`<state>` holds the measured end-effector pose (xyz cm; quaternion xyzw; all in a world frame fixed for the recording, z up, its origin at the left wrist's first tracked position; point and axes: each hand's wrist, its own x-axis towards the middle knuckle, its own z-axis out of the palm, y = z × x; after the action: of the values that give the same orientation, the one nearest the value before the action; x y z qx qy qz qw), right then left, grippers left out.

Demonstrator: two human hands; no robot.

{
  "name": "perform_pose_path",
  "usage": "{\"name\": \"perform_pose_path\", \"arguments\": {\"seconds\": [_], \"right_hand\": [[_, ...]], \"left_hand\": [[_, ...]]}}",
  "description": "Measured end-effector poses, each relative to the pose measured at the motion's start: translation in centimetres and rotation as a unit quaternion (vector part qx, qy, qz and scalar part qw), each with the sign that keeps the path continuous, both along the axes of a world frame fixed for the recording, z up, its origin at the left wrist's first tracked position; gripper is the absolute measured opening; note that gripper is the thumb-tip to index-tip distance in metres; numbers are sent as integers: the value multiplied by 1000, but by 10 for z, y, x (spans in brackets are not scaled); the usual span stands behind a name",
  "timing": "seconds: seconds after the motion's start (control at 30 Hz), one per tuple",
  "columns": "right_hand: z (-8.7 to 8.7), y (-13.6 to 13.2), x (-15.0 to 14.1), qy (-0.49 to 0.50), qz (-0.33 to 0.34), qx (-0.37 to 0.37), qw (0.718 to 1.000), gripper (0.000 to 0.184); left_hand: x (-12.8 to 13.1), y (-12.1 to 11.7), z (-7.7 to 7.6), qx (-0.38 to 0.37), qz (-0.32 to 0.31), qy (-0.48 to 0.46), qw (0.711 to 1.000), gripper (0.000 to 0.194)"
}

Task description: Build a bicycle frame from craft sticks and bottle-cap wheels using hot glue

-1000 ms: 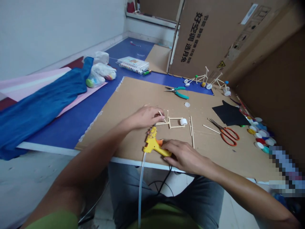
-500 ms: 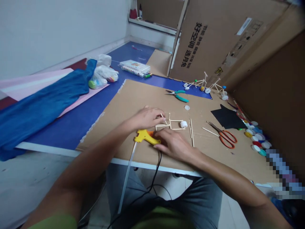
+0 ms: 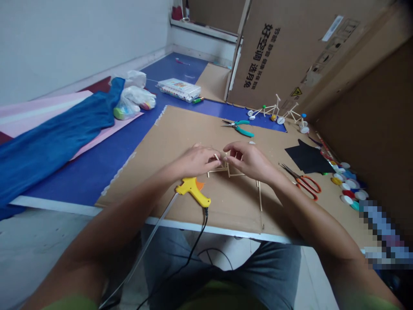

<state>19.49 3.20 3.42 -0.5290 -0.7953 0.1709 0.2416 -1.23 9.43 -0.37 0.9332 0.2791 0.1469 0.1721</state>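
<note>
My left hand (image 3: 195, 160) pinches a short wooden stick at the left end of a small stick frame (image 3: 226, 171) lying on the cardboard sheet (image 3: 180, 129). My right hand (image 3: 250, 160) reaches in from the right, fingers curled and pinching an upright stick of the same frame; it covers the frame's right half. The yellow glue gun (image 3: 192, 191) lies free on the cardboard just below my hands, its black cord running off the near edge.
Loose sticks (image 3: 259, 196) lie right of the frame. Orange-handled scissors (image 3: 305, 181), black paper (image 3: 306, 158) and several bottle caps (image 3: 350, 189) are at right. Green pliers (image 3: 238, 126) and two stick bicycles (image 3: 277, 113) sit farther back. Blue cloth (image 3: 54, 142) and plastic bags (image 3: 134, 98) lie left.
My right hand let go of the glue gun, laid it on the cardboard, and moved up to the stick frame. My left hand stayed at the frame's left end.
</note>
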Motion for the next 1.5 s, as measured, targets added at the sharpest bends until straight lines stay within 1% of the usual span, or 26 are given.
{"name": "perform_pose_path", "arguments": {"seconds": [0.1,0.3,0.57,1.1,1.5], "right_hand": [[-1,0,-1,-1,5,2,1000,12],[-5,0,1,3,-5,1,1000,12],[-6,-1,1,16,-18,-7,1000,13],[-18,1,9,66,-27,15,997,13],[-19,1,9,69,-26,15,997,11]], "left_hand": [[1,0,-1,5,-4,-2,1000,26],[0,3,-7,9,-11,-15,1000,28],[1,5,-12,6,-5,-36,999,27],[3,4,-14,5,-2,-36,999,26],[3,3,-14,3,-3,-39,999,25]]}}
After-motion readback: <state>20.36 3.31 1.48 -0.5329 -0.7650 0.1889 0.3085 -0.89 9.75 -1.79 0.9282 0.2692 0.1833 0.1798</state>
